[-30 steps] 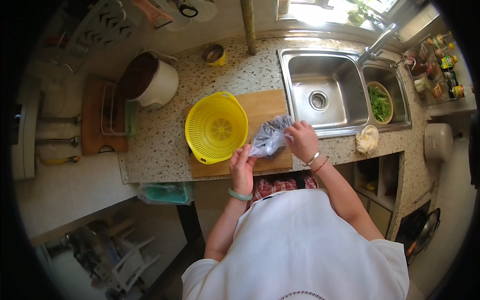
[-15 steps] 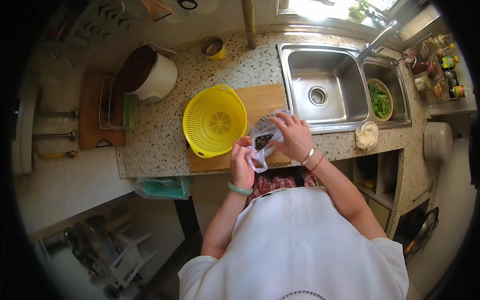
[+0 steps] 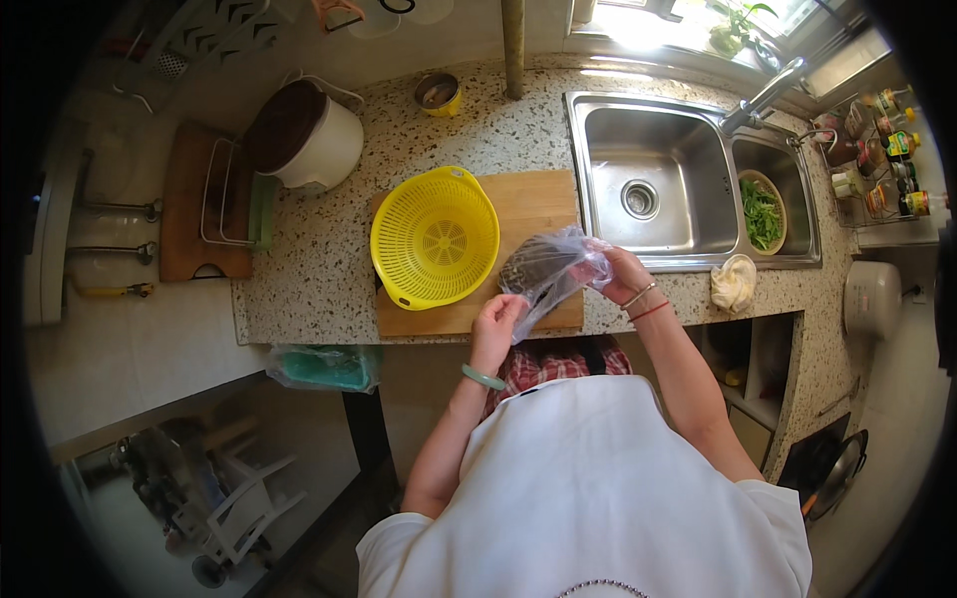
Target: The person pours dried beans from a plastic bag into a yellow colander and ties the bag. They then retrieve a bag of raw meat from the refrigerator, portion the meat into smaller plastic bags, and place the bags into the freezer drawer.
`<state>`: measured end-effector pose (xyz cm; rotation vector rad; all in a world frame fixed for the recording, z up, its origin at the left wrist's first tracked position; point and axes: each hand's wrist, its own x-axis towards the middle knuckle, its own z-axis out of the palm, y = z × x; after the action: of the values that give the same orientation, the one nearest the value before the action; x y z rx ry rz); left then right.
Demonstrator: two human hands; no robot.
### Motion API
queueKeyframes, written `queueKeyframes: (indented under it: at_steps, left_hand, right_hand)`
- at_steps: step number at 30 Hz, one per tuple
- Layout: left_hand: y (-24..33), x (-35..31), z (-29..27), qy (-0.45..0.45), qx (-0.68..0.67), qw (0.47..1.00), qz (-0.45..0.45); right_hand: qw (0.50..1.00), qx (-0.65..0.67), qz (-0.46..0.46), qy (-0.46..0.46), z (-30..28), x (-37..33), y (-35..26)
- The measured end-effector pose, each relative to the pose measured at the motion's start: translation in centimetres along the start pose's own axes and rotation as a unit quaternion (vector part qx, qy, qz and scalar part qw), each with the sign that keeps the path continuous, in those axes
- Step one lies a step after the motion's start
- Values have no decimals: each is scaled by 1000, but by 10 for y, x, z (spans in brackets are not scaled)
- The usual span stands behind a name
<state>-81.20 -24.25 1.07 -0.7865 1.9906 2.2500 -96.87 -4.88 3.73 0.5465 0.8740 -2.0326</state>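
Note:
A thin clear plastic bag [image 3: 558, 271] is stretched between my hands above the wooden cutting board [image 3: 538, 199]. Small dark pieces [image 3: 528, 269] show through its film; their kind I cannot make out. My left hand [image 3: 495, 327], with a green bangle at the wrist, pinches the bag's near left edge. My right hand [image 3: 620, 271] has its fingers closed on the bag's right side. Just left of the bag, a yellow plastic colander [image 3: 436, 239] sits on the board with nothing in it.
A double steel sink [image 3: 658, 169] lies to the right, with a bowl of green leaves [image 3: 761, 214] in its smaller basin. A crumpled cloth [image 3: 734, 283] rests by the sink's front edge. Back left stand a white pot [image 3: 324, 149] with a dark lid and a yellow can [image 3: 439, 97].
My hands have moved apart, pulling the bag wider. My right hand has shifted from over the bag's mouth to its right side, and the dark pieces are now seen through the film.

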Motion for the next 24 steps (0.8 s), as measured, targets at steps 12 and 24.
queueKeyframes:
  at_steps: [12,24]
  left_hand:
    - [78,4,21,-27,-249,965,-72]
    - [25,11,-9,82,339,925,153]
  right_hand:
    - [907,-393,-97,113,-33,-3,-8]
    - [940,-340,38,-12,8,-30,-16]
